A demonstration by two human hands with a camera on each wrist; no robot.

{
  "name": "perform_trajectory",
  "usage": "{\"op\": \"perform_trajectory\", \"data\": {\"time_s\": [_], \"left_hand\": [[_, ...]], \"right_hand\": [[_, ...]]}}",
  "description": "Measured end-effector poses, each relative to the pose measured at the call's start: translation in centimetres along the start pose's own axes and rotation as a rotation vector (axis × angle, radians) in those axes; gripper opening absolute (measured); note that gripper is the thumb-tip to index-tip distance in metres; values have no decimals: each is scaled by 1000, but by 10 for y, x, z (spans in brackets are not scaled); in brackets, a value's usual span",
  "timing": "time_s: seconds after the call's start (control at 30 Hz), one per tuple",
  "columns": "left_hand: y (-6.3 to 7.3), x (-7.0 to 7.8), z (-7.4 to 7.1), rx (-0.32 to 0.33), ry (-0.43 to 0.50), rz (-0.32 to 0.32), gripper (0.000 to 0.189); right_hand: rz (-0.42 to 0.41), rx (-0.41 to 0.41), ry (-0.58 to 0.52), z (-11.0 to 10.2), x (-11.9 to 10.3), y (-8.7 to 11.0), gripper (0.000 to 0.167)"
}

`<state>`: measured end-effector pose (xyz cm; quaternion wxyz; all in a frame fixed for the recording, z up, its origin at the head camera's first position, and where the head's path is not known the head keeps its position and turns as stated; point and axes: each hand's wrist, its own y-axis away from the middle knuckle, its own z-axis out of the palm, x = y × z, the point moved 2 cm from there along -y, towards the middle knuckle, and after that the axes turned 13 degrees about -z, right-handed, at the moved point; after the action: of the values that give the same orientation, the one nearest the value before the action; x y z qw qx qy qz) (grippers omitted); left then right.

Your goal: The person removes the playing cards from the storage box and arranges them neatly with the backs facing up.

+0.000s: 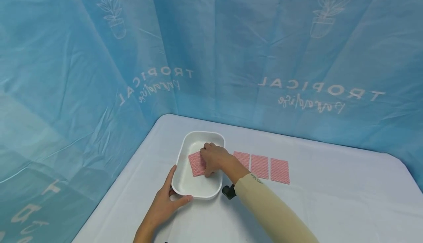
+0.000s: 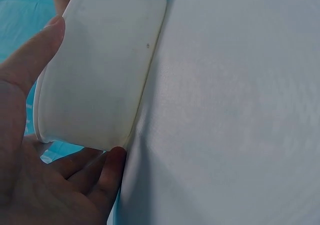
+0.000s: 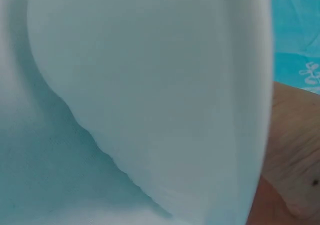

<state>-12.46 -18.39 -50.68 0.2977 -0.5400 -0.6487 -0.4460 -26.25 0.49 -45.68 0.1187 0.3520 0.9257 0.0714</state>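
Observation:
A white plastic tub (image 1: 185, 186) stands on the table, and my left hand (image 1: 163, 204) grips its near left corner. In the left wrist view the thumb lies against one wall of the tub (image 2: 100, 70), with the fingers around the corner. My right hand (image 1: 214, 158) reaches inside the tub and pinches a red-and-white patterned playing card (image 1: 196, 163) by its right side. The fingers hide that side of the card. Tub wall (image 3: 165, 85) fills most of the right wrist view; only part of the right hand (image 3: 292, 145) shows beyond the rim.
To the right of the tub, three similar playing cards (image 1: 259, 166) lie face down in a row, the leftmost partly behind the right wrist. A white cloth covers the table (image 1: 343, 184). Blue printed curtains (image 1: 224, 52) hang behind and along the left.

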Motion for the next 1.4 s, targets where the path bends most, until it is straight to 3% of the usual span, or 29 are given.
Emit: {"op": "perform_trajectory", "data": {"time_s": [0.23, 0.6, 0.87, 1.4], "left_hand": [[0, 1, -1, 1, 4, 5, 108], [-2, -2, -1, 15, -18, 6, 109], [-1, -2, 0, 10, -15, 3, 107], [-3, -3, 0, 2, -9, -9, 108]], "right_hand": [[-16, 13, -15, 0, 1, 0, 56], [-52, 35, -13, -3, 2, 3, 76], [-43, -3, -21, -7, -1, 7, 83], [-56, 42, -62, -7, 3, 8, 85]]}}
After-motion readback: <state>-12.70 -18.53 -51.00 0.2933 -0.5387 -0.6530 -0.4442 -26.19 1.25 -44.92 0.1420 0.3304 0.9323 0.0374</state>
